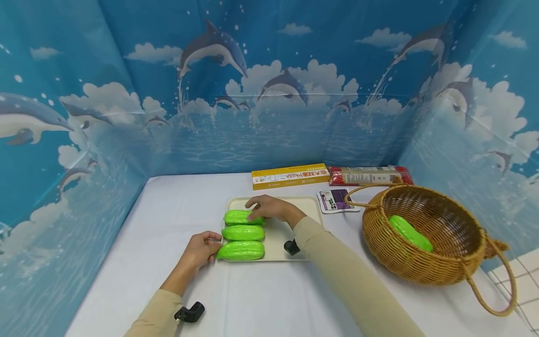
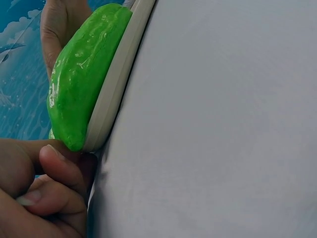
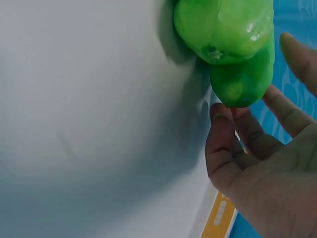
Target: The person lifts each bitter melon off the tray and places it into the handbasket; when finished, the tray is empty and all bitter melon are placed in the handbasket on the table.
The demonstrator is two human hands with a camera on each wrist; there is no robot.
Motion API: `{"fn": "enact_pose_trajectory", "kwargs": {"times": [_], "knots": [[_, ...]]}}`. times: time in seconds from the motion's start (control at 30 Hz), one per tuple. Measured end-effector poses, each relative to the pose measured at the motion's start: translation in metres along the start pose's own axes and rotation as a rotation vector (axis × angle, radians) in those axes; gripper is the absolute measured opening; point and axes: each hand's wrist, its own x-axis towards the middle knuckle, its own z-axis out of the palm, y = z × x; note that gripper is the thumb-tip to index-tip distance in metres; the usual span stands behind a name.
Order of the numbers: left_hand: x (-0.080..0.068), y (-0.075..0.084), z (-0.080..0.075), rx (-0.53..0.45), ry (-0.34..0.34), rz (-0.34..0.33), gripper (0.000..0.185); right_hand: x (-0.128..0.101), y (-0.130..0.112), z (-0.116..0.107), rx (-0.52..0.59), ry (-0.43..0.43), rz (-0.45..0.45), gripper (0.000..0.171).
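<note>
Three bumpy green bitter gourds lie side by side on a cream tray (image 1: 290,243), filling its left half. At the tray's left edge, my left hand (image 1: 203,248) has its fingers curled and pinches the rim, right beside the tip of the nearest gourd (image 2: 91,74). My right hand (image 1: 271,208) reaches over the tray to the farthest gourd (image 1: 236,217). In the right wrist view its loosely spread fingers (image 3: 247,131) touch the end of that gourd, and the nearer gourd (image 3: 223,29) partly hides it. The middle gourd (image 1: 243,232) lies between the other two.
A wicker basket (image 1: 379,243) with another green gourd (image 1: 410,233) inside stands at the right, its handles sticking out. Behind the tray lie a yellow pasta box (image 1: 290,176), a red packet (image 1: 370,175) and a purple-white pouch (image 1: 337,200). Dolphin-print curtains enclose the table.
</note>
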Motion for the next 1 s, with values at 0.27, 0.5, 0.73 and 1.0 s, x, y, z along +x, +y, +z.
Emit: {"fn": "enact_pose_trajectory", "kwargs": {"times": [0.27, 0.5, 0.73, 1.0], "knots": [[-0.002, 0.001, 0.0, 0.001, 0.0, -0.017, 0.02, 0.003, 0.004, 0.006, -0.005, 0.037, 0.028, 0.044], [-0.003, 0.005, -0.001, 0.002, 0.004, -0.025, 0.02, 0.001, 0.004, 0.005, 0.017, 0.055, 0.014, 0.048], [-0.002, 0.004, -0.001, 0.016, 0.009, -0.018, 0.02, -0.001, 0.002, -0.001, 0.056, 0.075, -0.019, 0.049], [-0.001, 0.001, -0.001, 0.009, 0.0, -0.004, 0.021, -0.011, -0.003, -0.005, 0.13, 0.054, -0.051, 0.049]]}}
